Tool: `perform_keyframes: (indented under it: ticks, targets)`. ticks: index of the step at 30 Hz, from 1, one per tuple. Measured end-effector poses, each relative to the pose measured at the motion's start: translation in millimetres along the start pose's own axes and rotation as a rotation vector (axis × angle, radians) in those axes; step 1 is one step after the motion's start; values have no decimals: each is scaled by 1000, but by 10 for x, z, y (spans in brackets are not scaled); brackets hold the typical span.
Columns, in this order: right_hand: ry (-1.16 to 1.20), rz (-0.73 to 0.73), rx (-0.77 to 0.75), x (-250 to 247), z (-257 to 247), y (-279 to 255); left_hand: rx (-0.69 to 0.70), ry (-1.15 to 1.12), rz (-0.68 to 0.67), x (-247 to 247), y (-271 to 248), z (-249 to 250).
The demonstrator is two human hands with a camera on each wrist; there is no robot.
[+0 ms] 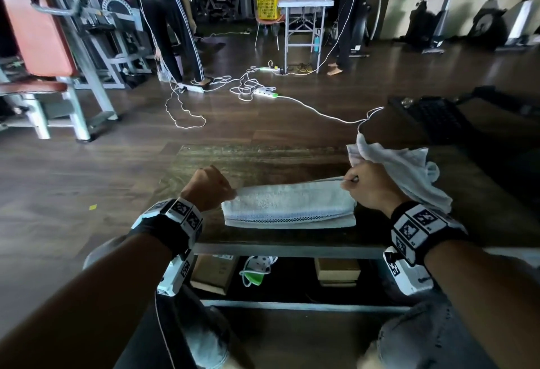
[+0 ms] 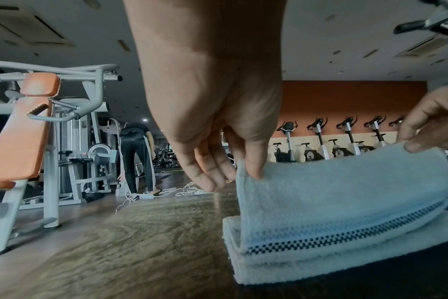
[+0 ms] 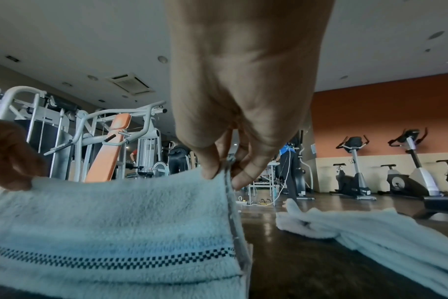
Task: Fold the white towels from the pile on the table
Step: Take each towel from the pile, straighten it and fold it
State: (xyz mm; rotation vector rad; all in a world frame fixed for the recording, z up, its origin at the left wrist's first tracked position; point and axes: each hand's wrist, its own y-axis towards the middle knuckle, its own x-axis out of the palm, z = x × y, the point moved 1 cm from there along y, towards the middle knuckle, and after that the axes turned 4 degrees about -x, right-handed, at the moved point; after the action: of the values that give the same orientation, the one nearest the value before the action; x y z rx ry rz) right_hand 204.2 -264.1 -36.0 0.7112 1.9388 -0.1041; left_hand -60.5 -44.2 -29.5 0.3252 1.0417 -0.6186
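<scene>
A white towel (image 1: 287, 206) with a dark checked stripe lies partly folded near the front of the dark wooden table (image 1: 263, 161). My left hand (image 1: 209, 188) pinches its upper left corner (image 2: 246, 172) between thumb and fingers. My right hand (image 1: 369, 184) pinches the upper right corner (image 3: 224, 172). Both hands hold the top layer lifted a little above the lower layers (image 2: 345, 261). The towel (image 3: 115, 222) hangs taut between the two hands. A crumpled white towel (image 1: 400, 169) lies on the table behind my right hand, and it shows as a loose heap (image 3: 358, 228) in the right wrist view.
The table's front edge (image 1: 286, 250) is close to my knees, with boxes (image 1: 336, 270) on a shelf below. White cables and power strips (image 1: 263, 92) trail over the floor beyond. A gym machine (image 1: 52, 55) stands at left, and people stand further back.
</scene>
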Motion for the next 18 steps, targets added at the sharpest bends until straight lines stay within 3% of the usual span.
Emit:
perform_keyframes:
  ticks: [4, 7, 12, 14, 18]
  targets:
    - [8, -7, 55, 169, 232, 29, -37, 6, 40, 161, 154, -38]
    - [75, -60, 33, 267, 321, 5, -55, 117, -12, 391, 251, -6]
    - [129, -55, 13, 432, 418, 14, 40, 189, 67, 725, 330, 256]
    - [168, -35, -8, 472, 435, 17, 127, 214, 44, 849, 370, 433]
    - [297, -18, -36, 494, 381, 10, 403, -64, -42, 1098, 411, 849]
